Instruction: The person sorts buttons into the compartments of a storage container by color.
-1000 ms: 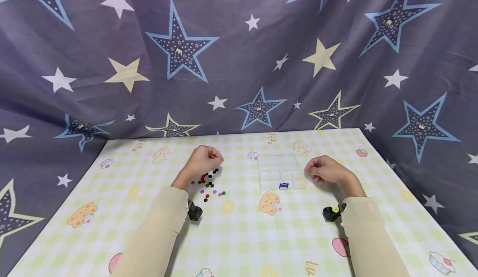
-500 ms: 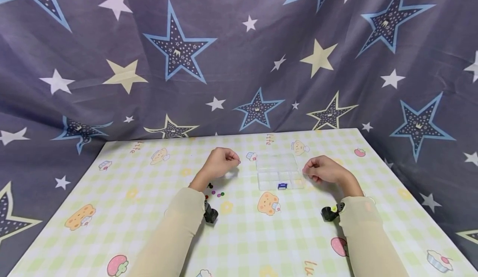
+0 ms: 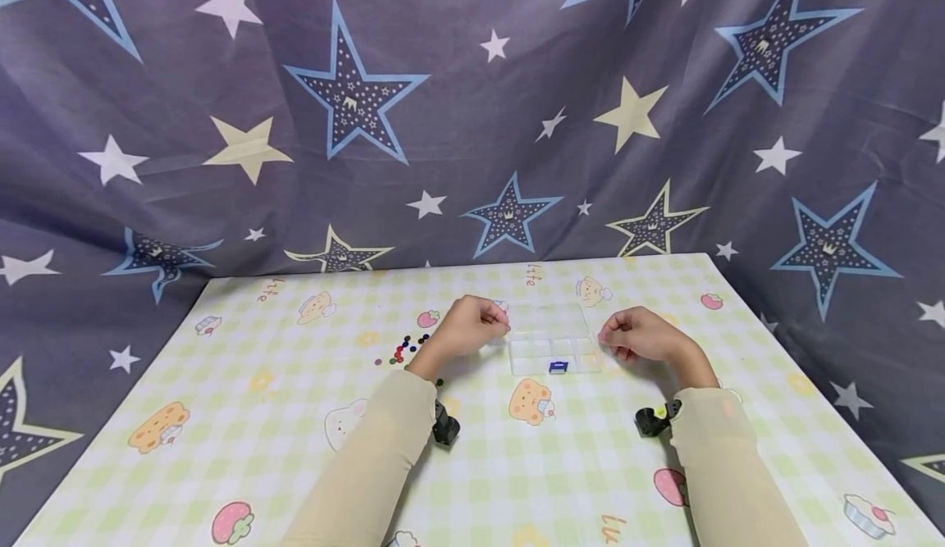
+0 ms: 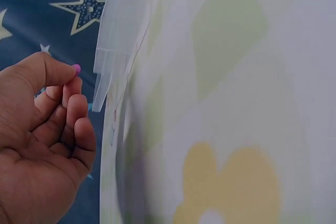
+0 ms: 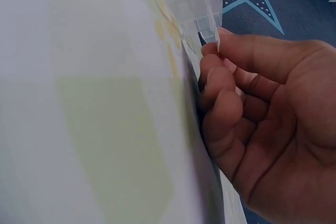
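Left hand (image 3: 468, 325) fingers pinch pink piece (image 4: 76, 68) by left side of open clear box (image 3: 530, 357); right hand (image 3: 641, 335) fingers pinch box's right edge. Coloured pieces (image 3: 400, 353) at left on table (image 3: 591, 465).

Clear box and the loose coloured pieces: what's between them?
The left hand, pinching a small pink piece visible in the left wrist view, is between them in the head view.

I can read "life" (image 3: 531, 275) twice on the checked tablecloth (image 3: 576, 473), and "lu" (image 3: 613, 530) nearer me.
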Motion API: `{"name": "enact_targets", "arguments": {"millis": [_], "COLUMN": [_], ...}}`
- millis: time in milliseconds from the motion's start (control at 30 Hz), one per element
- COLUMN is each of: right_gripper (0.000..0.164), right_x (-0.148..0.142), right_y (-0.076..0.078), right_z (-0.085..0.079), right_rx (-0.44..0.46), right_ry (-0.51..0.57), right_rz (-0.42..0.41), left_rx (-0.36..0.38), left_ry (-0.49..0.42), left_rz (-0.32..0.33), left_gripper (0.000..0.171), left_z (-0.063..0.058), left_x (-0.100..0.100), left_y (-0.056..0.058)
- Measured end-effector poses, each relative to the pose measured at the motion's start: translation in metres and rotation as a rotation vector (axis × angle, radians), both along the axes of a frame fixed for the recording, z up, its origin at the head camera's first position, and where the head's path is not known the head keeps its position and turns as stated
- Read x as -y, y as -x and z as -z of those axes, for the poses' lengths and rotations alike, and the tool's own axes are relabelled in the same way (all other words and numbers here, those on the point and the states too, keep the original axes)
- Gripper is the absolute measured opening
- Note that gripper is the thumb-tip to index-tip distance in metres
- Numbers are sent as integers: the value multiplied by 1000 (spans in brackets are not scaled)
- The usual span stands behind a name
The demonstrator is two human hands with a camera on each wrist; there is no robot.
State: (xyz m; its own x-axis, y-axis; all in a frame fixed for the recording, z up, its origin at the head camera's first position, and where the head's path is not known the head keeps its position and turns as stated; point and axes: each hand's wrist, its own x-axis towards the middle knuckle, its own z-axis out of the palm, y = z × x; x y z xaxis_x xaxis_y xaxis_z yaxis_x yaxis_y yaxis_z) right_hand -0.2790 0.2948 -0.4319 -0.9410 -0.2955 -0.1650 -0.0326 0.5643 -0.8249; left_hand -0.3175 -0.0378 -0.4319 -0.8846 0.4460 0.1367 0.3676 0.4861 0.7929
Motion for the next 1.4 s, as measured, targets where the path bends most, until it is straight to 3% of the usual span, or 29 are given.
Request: {"name": "enact_targets", "arguments": {"millis": [333, 633, 800, 1033, 1400], "right_gripper": [14, 16, 15, 19, 21], "right_x": [0, -3, -5, -6, -6], "right_y": [0, -2, -2, -2, -2], "right_z": [0, 0, 0, 0, 1], "right_rx": [22, 34, 66, 88, 100], "right_ry": [59, 102, 144, 180, 182], "right_rz": [-9, -24, -12, -13, -7], "left_rx": [24, 95, 79, 58, 69], "left_ry": [5, 42, 62, 71, 131], "left_rz": [25, 10, 6, -40, -141], "left_gripper": [6, 6, 7, 7, 15], "left_z": [4, 2, -2, -13, -15], "left_x": [-8, -11, -6, 22, 97], "left_y": [-3, -4, -5, -4, 0]}}
